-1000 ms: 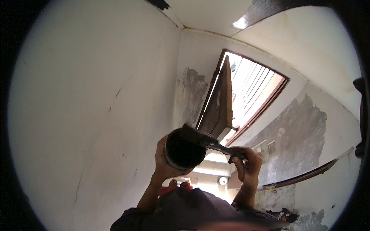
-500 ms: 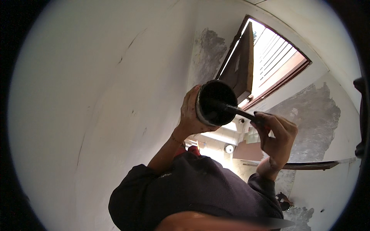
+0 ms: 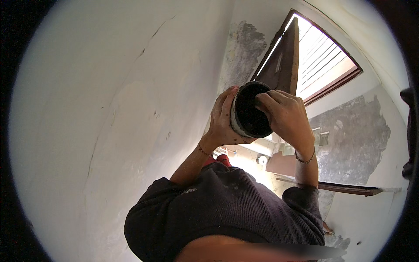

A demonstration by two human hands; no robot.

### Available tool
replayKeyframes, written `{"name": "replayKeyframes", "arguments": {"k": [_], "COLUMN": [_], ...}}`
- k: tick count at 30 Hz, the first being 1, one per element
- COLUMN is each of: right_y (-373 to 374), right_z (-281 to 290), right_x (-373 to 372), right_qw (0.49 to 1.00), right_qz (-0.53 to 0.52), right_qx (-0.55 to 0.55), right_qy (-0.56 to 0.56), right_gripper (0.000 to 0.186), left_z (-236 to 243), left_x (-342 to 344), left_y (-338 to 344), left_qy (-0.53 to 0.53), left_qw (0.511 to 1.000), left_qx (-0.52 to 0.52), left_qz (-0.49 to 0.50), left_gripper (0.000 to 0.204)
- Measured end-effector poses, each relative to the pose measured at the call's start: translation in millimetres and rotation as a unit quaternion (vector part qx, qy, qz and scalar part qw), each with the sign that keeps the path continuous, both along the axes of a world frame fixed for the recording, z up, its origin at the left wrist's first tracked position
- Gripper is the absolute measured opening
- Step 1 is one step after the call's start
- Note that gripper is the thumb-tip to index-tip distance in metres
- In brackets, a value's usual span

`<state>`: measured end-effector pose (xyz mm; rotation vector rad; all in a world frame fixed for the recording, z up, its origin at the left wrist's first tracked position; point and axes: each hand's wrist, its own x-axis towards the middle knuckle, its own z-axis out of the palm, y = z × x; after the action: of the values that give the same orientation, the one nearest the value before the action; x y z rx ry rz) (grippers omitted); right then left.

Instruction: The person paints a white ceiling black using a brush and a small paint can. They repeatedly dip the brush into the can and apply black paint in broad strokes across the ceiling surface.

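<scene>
A round, dark tub [image 3: 236,118] with pale smears on its outer wall is held up in front of my chest, its mouth tilted toward me. My left hand [image 3: 219,126] is wrapped around its left side and underside, with dark specks on the skin. At the tub's right rim, my right hand [image 3: 286,114] bends inward with its fingers closed and their tips inside the mouth. The slim dark tool seen in that hand a moment earlier is now hidden by the fingers and the black interior. What the tub contains is too dark to tell.
A cracked white wall [image 3: 131,109] rises close on my left. Ahead to the right, a brown wooden shutter [image 3: 286,65] stands open at a barred window [image 3: 325,54]. A grey patch [image 3: 355,135] marks the right wall, above a narrow dark shelf [image 3: 349,188].
My right hand has moved left and up, from beside the tub to inside its mouth, taking the tool out of sight. The tub has shifted slightly to the right and up in view.
</scene>
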<state>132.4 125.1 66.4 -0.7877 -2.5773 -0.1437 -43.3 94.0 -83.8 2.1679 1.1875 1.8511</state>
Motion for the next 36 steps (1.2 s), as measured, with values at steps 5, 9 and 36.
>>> {"name": "replayKeyframes", "arguments": {"k": [5, 9, 36], "right_y": [-5.4, -13.7, -10.9], "right_z": [14.7, 21.2, -42.9], "right_x": [16.1, 34.8, 61.6], "right_qw": [0.993, 0.97, 0.72], "right_qz": [-0.022, -0.07, -0.113], "right_qx": [-0.044, -0.077, -0.271], "right_qy": [0.106, 0.221, 0.629], "right_gripper": [0.019, 0.021, 0.012], "left_z": [0.8, 2.6, 8.5], "left_x": [-0.5, -6.5, -10.6], "left_y": [2.3, 7.2, 11.3], "left_qy": [-0.004, -0.058, -0.056], "left_qw": [1.0, 0.996, 0.995], "left_qx": [-0.017, -0.071, -0.066], "left_qz": [0.026, 0.011, 0.054], "left_gripper": [0.133, 0.134, 0.134]}}
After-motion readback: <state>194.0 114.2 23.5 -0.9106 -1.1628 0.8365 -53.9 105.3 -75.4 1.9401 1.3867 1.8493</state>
